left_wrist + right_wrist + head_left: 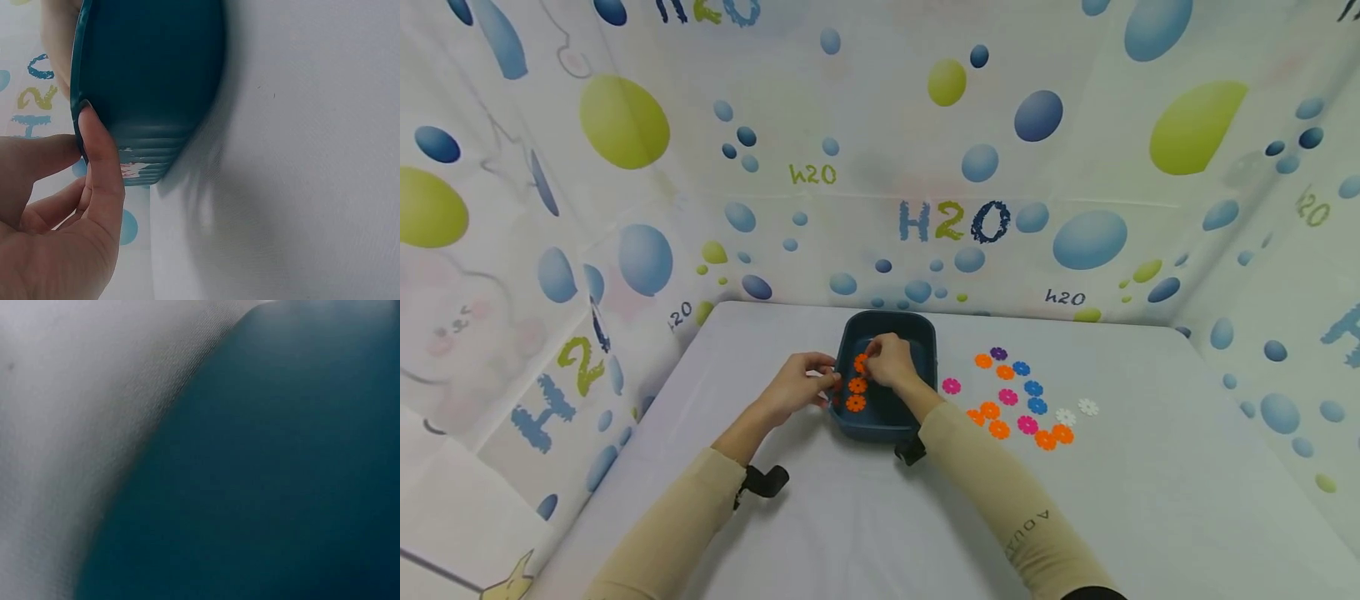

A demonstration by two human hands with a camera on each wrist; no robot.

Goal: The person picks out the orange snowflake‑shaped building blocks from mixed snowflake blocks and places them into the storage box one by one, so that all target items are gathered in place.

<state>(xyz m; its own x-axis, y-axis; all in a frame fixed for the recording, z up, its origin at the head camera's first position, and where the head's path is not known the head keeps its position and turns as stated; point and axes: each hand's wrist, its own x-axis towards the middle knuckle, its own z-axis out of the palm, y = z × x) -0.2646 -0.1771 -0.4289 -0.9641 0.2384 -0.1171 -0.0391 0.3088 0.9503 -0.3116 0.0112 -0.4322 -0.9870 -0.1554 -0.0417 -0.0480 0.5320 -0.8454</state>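
A dark blue-green plastic basin (887, 427) stands on the table. My left hand (797, 385) is at its left rim; in the left wrist view, the thumb and a finger of the left hand (69, 206) pinch the rim. Inside the basin, my right hand (891, 360) reaches down with curled fingers, its fingertips at an orange flower-shaped piece (861, 363), partly covering it. Two more orange flower-shaped pieces, a middle one (857, 385) and a near one (856, 403), lie in a row toward me. The right wrist view shows only the basin's wall (250, 462) close up.
Right of the basin, several loose flower-shaped pieces lie on the white tablecloth (1165, 467): orange (1045, 440), pink (1007, 397), blue (1033, 388), white (1087, 407) and a purple one (997, 353). A patterned curtain (880, 175) hangs behind the table.
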